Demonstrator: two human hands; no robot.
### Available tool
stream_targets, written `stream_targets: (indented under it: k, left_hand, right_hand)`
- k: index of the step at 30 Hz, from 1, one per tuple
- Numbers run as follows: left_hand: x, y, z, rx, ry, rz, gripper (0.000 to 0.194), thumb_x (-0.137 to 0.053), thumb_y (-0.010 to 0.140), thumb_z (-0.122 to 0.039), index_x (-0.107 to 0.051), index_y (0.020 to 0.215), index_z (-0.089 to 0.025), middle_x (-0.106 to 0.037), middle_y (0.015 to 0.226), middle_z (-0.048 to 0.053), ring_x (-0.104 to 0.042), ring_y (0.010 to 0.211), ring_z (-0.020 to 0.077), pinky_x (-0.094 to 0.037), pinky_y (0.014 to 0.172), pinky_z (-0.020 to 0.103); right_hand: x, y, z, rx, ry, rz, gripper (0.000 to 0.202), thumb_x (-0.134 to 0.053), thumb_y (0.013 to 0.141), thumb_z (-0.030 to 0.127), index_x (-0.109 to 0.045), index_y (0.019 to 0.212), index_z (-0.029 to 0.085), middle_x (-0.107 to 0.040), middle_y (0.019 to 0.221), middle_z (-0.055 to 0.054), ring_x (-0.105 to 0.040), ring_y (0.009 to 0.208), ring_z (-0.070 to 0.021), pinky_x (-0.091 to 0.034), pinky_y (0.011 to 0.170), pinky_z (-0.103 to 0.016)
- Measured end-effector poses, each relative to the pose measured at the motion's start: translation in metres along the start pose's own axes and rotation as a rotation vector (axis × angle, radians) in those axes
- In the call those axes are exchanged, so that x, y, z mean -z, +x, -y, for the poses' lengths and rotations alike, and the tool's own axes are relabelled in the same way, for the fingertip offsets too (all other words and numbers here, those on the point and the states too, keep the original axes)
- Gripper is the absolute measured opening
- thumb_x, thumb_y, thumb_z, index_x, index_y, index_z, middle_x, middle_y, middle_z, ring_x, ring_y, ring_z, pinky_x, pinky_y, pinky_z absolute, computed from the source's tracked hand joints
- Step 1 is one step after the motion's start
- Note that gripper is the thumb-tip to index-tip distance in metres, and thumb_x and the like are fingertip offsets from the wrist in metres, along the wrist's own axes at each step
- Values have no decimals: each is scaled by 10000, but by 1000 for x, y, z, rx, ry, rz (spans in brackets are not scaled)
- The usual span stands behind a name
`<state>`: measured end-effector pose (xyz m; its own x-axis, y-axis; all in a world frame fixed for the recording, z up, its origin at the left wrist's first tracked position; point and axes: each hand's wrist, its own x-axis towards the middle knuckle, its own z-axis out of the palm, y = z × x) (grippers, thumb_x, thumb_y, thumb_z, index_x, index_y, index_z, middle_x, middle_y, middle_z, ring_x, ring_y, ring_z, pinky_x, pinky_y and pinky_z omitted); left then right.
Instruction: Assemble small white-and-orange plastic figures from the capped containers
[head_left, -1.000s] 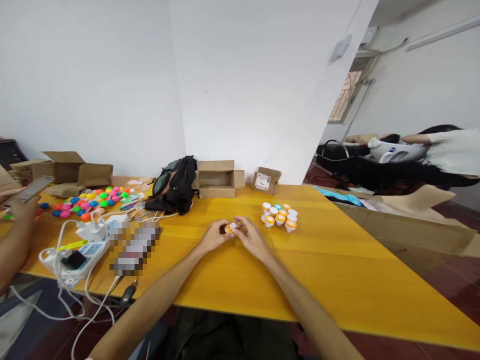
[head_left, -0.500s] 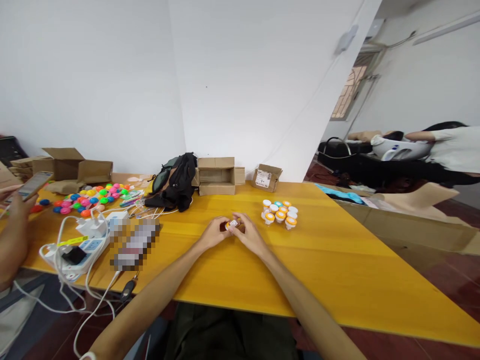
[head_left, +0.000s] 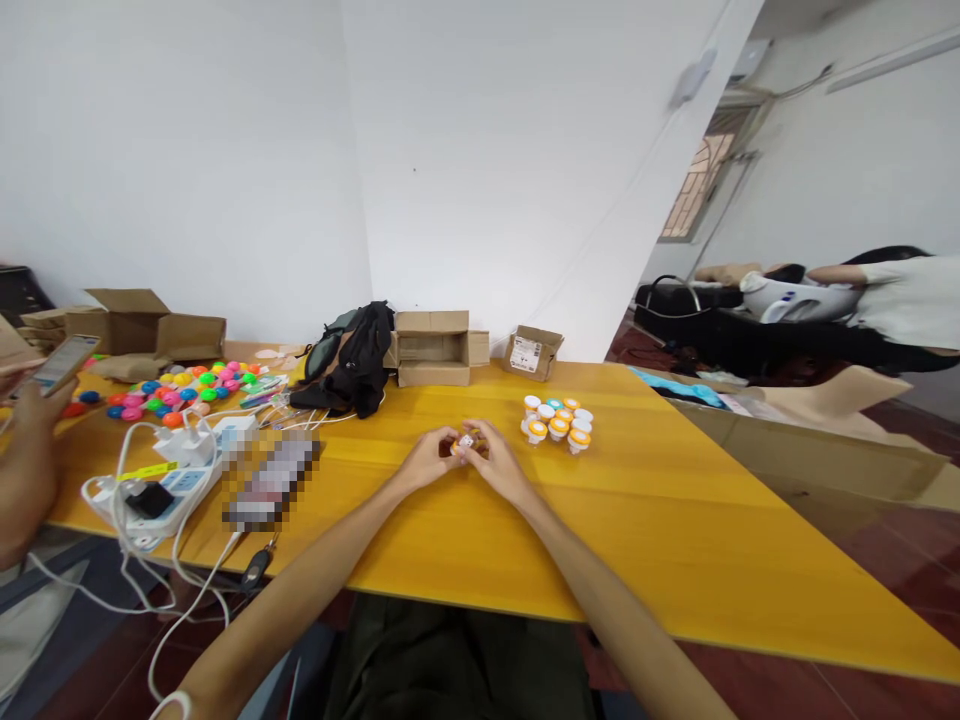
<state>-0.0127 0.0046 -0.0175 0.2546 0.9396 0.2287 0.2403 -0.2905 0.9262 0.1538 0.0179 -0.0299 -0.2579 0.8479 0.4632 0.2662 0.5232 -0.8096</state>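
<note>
Over the middle of the yellow wooden table [head_left: 645, 520], my left hand [head_left: 429, 460] and my right hand [head_left: 495, 462] meet around a small white and orange piece [head_left: 464, 443]. Fingers of both hands are closed on it from either side, and they hide part of it. To the right of my right hand stands a cluster of several small capped pieces [head_left: 558, 425], with white, orange and teal round tops.
Colourful balls [head_left: 180, 392], a power strip [head_left: 176, 495] with cables and a blurred phone [head_left: 274, 482] lie left. Behind are a black bag [head_left: 356, 365] and cardboard boxes [head_left: 433, 375]. Another person's hand [head_left: 34, 430] holds a phone at the far left.
The view has shifted very slightly. My hands remain together on the small piece, with a slight change in finger position.
</note>
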Motion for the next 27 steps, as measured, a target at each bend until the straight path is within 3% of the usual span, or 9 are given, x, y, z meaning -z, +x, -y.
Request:
stream_targets:
  k: [4,12,18,22,27]
  left_hand:
    - [-1,0,1,13,-27,11,386,-825,667,-439,-692,917,-178,-725,893,45,-650,833,199,-502,794,309]
    - [1,1,1,0,-55,37,336,-824,663,-369,-697,902,-170,-725,938,53,-650,874,208,-493,836,324]
    - [0,1,4,4,-63,34,285,-804,636,-237,-672,879,-169,-707,887,23,-635,842,184,-493,824,308]
    - [-1,1,6,8,-2,27,266,-783,625,-179,-665,863,-168,-682,839,11,-601,786,160,-484,800,298]
    - [1,1,3,-67,195,9,259,-814,601,-170,-676,820,-186,-681,875,27,-588,906,209,-463,886,339]
  right_hand:
    - [-2,2,-1,-32,-2,-37,291,-673,770,294,-650,1054,234,-698,1027,-54,-659,983,-232,-536,896,-399]
    - [2,-2,3,40,46,21,281,-600,820,272,-634,1096,236,-705,1093,-60,-657,1059,-226,-521,954,-402]
    - [6,-3,4,92,34,-106,292,-623,847,325,-628,1127,241,-700,1125,-83,-654,1092,-249,-534,940,-413]
    - [14,6,-6,115,-35,-223,236,-638,834,287,-637,1065,235,-701,1045,-82,-678,959,-248,-571,855,-412]
    - [16,27,-26,143,-184,-146,211,-603,807,177,-651,999,248,-675,976,-64,-672,917,-248,-575,841,-416]
